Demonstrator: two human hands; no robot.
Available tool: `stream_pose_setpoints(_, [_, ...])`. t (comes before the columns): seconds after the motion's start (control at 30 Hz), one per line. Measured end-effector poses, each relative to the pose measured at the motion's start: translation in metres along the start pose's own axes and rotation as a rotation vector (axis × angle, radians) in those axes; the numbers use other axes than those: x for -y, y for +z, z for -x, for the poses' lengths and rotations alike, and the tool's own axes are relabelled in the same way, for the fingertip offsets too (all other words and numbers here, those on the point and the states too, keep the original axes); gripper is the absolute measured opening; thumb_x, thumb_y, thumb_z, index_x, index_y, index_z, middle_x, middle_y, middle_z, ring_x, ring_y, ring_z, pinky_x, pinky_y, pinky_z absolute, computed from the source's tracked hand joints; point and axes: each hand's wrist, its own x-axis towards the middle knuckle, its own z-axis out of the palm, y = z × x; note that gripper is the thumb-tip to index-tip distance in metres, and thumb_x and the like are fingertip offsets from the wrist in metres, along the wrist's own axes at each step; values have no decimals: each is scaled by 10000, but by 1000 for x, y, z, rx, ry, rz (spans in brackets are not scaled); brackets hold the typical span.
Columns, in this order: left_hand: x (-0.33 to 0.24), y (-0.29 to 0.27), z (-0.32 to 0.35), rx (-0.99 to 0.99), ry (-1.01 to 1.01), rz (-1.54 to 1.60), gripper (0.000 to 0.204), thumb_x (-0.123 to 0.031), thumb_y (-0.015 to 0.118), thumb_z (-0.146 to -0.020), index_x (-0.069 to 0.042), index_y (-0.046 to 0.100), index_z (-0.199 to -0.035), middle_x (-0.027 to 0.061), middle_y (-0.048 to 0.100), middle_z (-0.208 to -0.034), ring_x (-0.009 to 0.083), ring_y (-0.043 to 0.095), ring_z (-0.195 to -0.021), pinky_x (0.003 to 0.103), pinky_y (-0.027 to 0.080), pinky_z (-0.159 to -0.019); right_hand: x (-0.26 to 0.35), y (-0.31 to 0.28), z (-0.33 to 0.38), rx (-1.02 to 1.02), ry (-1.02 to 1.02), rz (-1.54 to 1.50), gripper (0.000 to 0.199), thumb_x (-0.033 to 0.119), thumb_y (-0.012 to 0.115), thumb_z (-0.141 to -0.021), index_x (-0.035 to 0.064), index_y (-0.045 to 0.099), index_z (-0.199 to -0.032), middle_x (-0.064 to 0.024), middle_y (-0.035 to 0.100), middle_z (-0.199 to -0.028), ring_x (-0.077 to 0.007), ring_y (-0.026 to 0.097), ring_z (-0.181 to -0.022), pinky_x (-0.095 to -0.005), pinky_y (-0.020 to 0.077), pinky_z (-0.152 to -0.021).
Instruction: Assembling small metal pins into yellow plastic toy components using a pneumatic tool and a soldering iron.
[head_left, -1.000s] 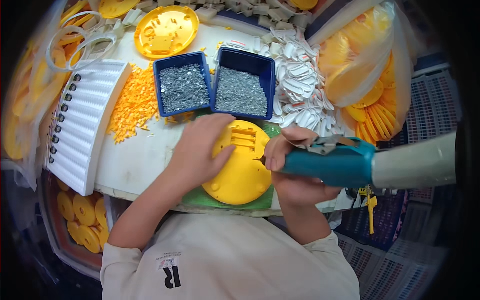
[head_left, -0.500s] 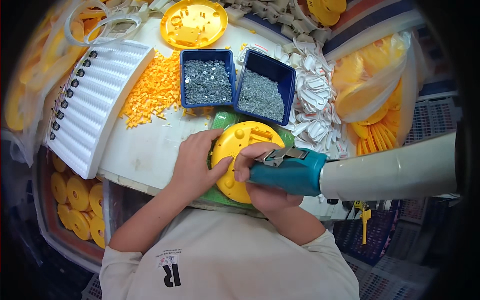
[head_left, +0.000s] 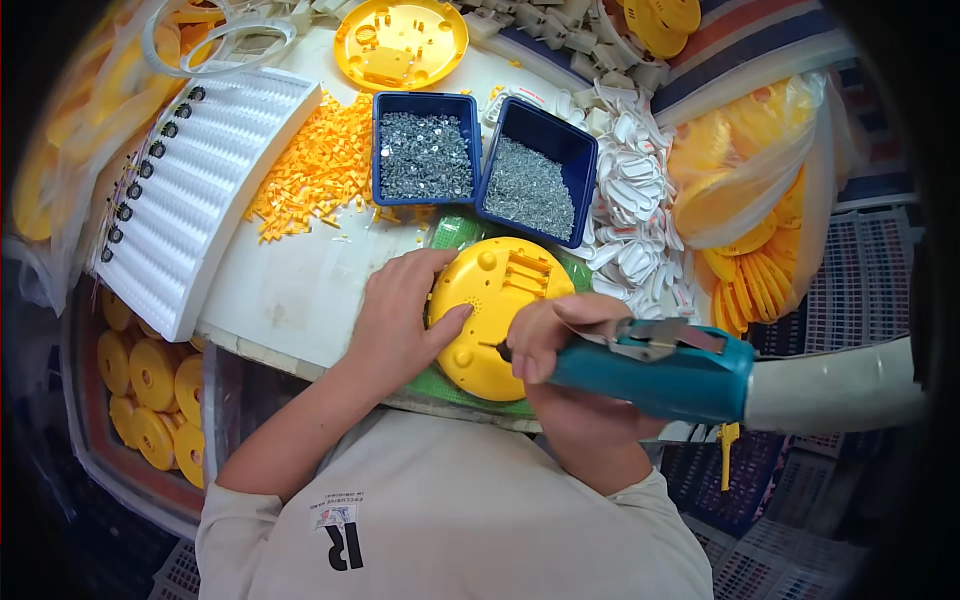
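A yellow round plastic housing (head_left: 485, 370) lies on a green mat (head_left: 430, 385) near the table's front edge. It has a battery-like compartment at its far right, round bumps and a cluster of small holes. My left hand (head_left: 400, 305) grips its left rim, thumb resting on top and fingers along the far left edge. In my right hand (head_left: 570, 365) is a teal electric screwdriver (head_left: 660, 370), tilted nearly flat, its thin bit pointing left over the housing. Whether the bit touches the surface I cannot tell. A pale sleeve-like tube (head_left: 830, 388) runs right from the tool's back end.
Two blue bins, one with washer-like metal pieces (head_left: 425, 155), one with small screws (head_left: 525, 190), stand behind the housing. Around them lie yellow plastic bits (head_left: 315, 165), white parts (head_left: 635, 200), a white ridged tray (head_left: 200, 200), another yellow shell (head_left: 400, 45) and bagged yellow parts (head_left: 750, 180).
My right hand has drawn the screwdriver right and toward me, so its bit now shows. My left hand stays on the housing. The whole view has shifted slightly.
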Motion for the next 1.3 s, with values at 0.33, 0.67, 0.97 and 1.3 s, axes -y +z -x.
stream_pose_setpoints(0.33, [0,-29,14,427,475,-113,487,-240,776,-852,-125,677,-1315,86,595,-1507,307,491,-1469,514,380,-1165,-4,3,43,37,285,49,758,720,524,-974,81,600,-1375,-107,666,-897,-254,608,-827,-385,493,-790])
stream_pose_setpoints(0.67, [11,-21,20,358,558,-271,542,-352,780,-854,-200,667,-1362,18,591,-1525,234,483,-1484,502,374,-1161,-26,7,41,216,-13,387,339,-82,589,-1006,92,582,-1297,-91,638,-846,-193,611,-747,-323,512,-684])
stream_pose_setpoints(0.97, [-14,-23,-16,535,724,-384,691,-434,777,-847,-143,583,-1443,68,562,-1554,228,474,-1492,524,359,-1200,37,-7,-11,-201,-66,-91,1019,770,465,-955,-81,423,-1513,-185,691,-932,-253,666,-900,-392,525,-864])
stream_pose_setpoints(1.3, [-47,-18,-42,604,704,-274,845,-645,827,-726,-110,652,-1356,90,615,-1478,297,554,-1414,560,338,-1206,36,-96,-3,-293,-148,1033,471,254,565,-1068,-48,563,-1431,-203,643,-1310,-330,606,-1266,-413,434,-1124])
